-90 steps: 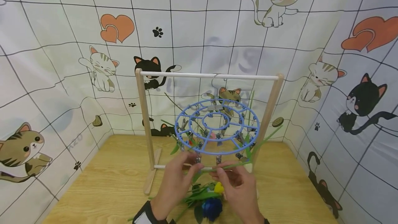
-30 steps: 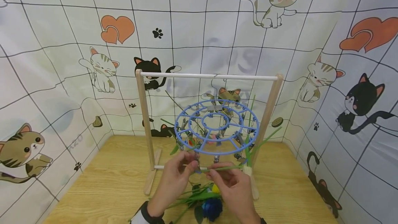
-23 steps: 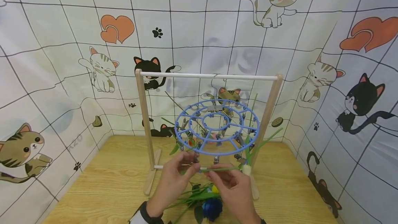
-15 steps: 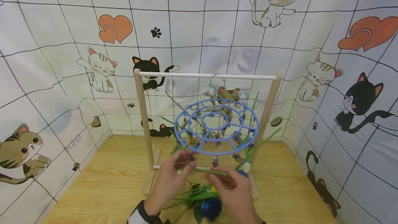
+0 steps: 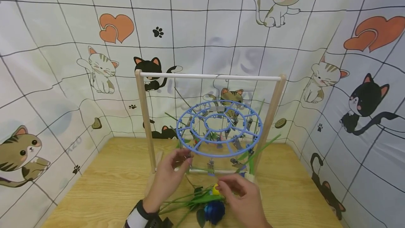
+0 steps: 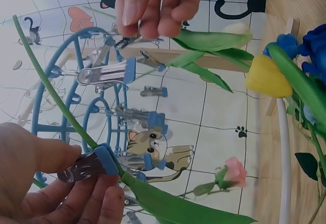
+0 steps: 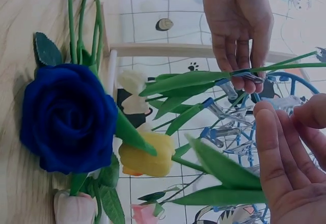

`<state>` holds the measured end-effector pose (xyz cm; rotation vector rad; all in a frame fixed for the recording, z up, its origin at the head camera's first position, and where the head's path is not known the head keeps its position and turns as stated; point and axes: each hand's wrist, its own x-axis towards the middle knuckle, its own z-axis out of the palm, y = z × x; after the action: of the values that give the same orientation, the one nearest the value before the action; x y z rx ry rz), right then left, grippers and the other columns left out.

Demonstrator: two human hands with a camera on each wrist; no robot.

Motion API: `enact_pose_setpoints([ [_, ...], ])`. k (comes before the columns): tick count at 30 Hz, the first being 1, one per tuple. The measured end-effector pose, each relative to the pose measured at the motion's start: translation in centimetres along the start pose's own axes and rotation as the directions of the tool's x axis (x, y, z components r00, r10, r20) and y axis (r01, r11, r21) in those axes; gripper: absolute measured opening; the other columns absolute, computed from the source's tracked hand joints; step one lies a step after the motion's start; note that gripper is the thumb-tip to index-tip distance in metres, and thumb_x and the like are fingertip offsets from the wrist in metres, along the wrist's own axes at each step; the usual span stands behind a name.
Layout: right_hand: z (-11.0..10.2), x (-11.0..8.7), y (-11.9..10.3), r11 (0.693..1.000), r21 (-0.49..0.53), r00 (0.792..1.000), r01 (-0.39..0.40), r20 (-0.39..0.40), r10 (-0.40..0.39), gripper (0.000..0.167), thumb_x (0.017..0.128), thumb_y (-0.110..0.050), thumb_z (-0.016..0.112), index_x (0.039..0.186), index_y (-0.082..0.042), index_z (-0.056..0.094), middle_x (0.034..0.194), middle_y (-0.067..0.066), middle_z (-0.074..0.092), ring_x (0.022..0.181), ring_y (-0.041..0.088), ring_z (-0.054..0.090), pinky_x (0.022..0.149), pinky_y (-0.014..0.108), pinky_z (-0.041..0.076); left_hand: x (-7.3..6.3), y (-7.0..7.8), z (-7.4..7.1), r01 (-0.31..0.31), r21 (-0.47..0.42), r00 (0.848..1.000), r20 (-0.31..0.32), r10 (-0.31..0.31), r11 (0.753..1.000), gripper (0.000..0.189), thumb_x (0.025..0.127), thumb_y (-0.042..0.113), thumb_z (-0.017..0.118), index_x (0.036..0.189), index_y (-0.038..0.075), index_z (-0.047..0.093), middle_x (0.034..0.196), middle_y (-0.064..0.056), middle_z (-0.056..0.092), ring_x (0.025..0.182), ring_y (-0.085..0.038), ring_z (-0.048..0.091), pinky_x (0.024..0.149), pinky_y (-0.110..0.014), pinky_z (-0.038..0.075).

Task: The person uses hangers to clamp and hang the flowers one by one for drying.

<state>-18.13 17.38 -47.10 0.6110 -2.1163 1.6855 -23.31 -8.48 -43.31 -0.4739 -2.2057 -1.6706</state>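
Observation:
My left hand [image 5: 167,178] pinches a metal clip [image 6: 84,170] with blue tips between thumb and fingers. A long green flower stem [image 6: 58,99] with a leaf [image 6: 173,201] passes through the clip's tips; its bloom is out of sight in the left wrist view. The clip is at the front left of a round blue drying hanger [image 5: 218,156]. My right hand [image 5: 242,194] is apart from the stem, its fingers loosely bent and holding nothing. Several other clips, such as one with a blue tip [image 6: 109,75], hang from the rings.
A wooden stand [image 5: 143,115] with a white top bar [image 5: 183,76] carries the hanger. Flowers are clipped around it, including a pink rose [image 6: 234,173]. A blue rose [image 5: 214,212] and a yellow tulip [image 6: 267,76] lie with other stems on the wooden table [image 5: 104,185].
My right hand has let go of the green stem and drawn back slightly down and right. My left hand has moved a little left with the clip, and the hanger has turned slightly.

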Motion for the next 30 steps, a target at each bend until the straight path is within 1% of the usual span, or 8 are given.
enact_pose_setpoints([
  [6, -0.3, -0.4, 0.3, 1.0, -0.021, 1.0, -0.011, 0.01, 0.011, 0.013, 0.111, -0.006, 0.08, 0.117, -0.017, 0.083, 0.103, 0.012, 0.088, 0.091, 0.017, 0.087, 0.088, 0.032, 0.074, 0.4, -0.4, -0.4, 0.003, 0.009, 1.0, -0.019, -0.002, 1.0, 0.024, 0.111, 0.008, 0.08, 0.134, 0.006, 0.079, 0.127, -0.016, 0.085, 0.118, -0.029, 0.083, 0.107, -0.032, 0.068],
  [11, -0.5, -0.9, 0.7, 0.999, -0.053, 0.999, -0.008, 0.033, 0.01, 0.006, 0.111, -0.007, 0.08, 0.116, -0.009, 0.082, 0.103, 0.007, 0.088, 0.091, 0.014, 0.086, 0.086, 0.031, 0.073, 0.6, -1.1, -0.7, -0.003, 0.026, 1.0, -0.028, 0.003, 1.0, 0.027, 0.112, 0.01, 0.079, 0.139, 0.007, 0.077, 0.13, -0.013, 0.085, 0.12, -0.03, 0.084, 0.108, -0.035, 0.069],
  [13, -0.6, -1.1, 0.9, 0.997, -0.074, 0.999, 0.015, 0.042, -0.012, 0.005, 0.111, -0.007, 0.08, 0.116, -0.007, 0.083, 0.103, 0.004, 0.088, 0.091, 0.013, 0.085, 0.082, 0.03, 0.073, 0.6, -1.4, -0.9, 0.005, 0.043, 1.0, -0.028, -0.004, 0.999, 0.029, 0.113, 0.011, 0.078, 0.142, 0.007, 0.076, 0.131, -0.012, 0.085, 0.12, -0.029, 0.084, 0.108, -0.038, 0.069],
  [17, -0.7, -1.4, 1.5, 0.989, -0.127, 0.996, 0.072, 0.065, -0.064, 0.014, 0.109, -0.007, 0.082, 0.115, -0.019, 0.084, 0.104, -0.004, 0.087, 0.09, 0.011, 0.083, 0.075, 0.03, 0.071, 0.8, -1.8, -1.1, 0.035, 0.075, 0.999, -0.03, -0.033, 0.997, 0.031, 0.114, 0.011, 0.077, 0.145, 0.008, 0.075, 0.131, -0.01, 0.084, 0.119, -0.027, 0.084, 0.109, -0.042, 0.069],
  [20, -0.8, -1.4, 2.1, 0.982, -0.156, 0.99, 0.105, 0.112, -0.088, 0.021, 0.109, -0.007, 0.082, 0.117, -0.026, 0.083, 0.106, -0.007, 0.087, 0.089, 0.009, 0.082, 0.074, 0.031, 0.071, 0.9, -1.9, -1.3, 0.06, 0.079, 0.998, -0.031, -0.057, 0.995, 0.032, 0.114, 0.012, 0.077, 0.146, 0.01, 0.075, 0.133, -0.008, 0.084, 0.121, -0.026, 0.083, 0.109, -0.037, 0.068],
  [24, -0.8, -1.3, 2.7, 0.97, -0.209, 0.977, 0.127, 0.197, -0.086, 0.022, 0.11, -0.01, 0.082, 0.12, -0.03, 0.083, 0.107, -0.006, 0.086, 0.09, 0.003, 0.08, 0.075, 0.028, 0.07, 1.0, -2.1, -1.4, 0.078, 0.079, 0.997, -0.034, -0.076, 0.994, 0.033, 0.114, 0.012, 0.077, 0.147, 0.012, 0.075, 0.135, -0.007, 0.083, 0.125, -0.025, 0.081, 0.109, -0.031, 0.066],
  [27, -0.6, -1.1, 3.1, 0.956, -0.252, 0.961, 0.151, 0.264, -0.082, 0.02, 0.11, -0.011, 0.083, 0.12, -0.028, 0.084, 0.108, -0.006, 0.084, 0.092, 0.0, 0.078, 0.076, 0.027, 0.069, 0.8, -2.3, -1.5, 0.068, 0.078, 0.997, -0.036, -0.065, 0.995, 0.034, 0.115, 0.012, 0.076, 0.149, 0.01, 0.074, 0.137, -0.008, 0.083, 0.126, -0.027, 0.081, 0.11, -0.031, 0.066],
  [30, -0.3, -0.8, 3.2, 0.938, -0.299, 0.942, 0.173, 0.329, -0.069, 0.013, 0.111, -0.013, 0.083, 0.119, -0.023, 0.084, 0.11, -0.005, 0.083, 0.095, 0.001, 0.077, 0.076, 0.027, 0.069, 0.4, -2.4, -1.7, 0.034, 0.111, 0.999, -0.04, -0.03, 0.993, 0.036, 0.115, 0.012, 0.075, 0.15, 0.006, 0.072, 0.138, -0.011, 0.082, 0.127, -0.031, 0.081, 0.11, -0.037, 0.068],
])
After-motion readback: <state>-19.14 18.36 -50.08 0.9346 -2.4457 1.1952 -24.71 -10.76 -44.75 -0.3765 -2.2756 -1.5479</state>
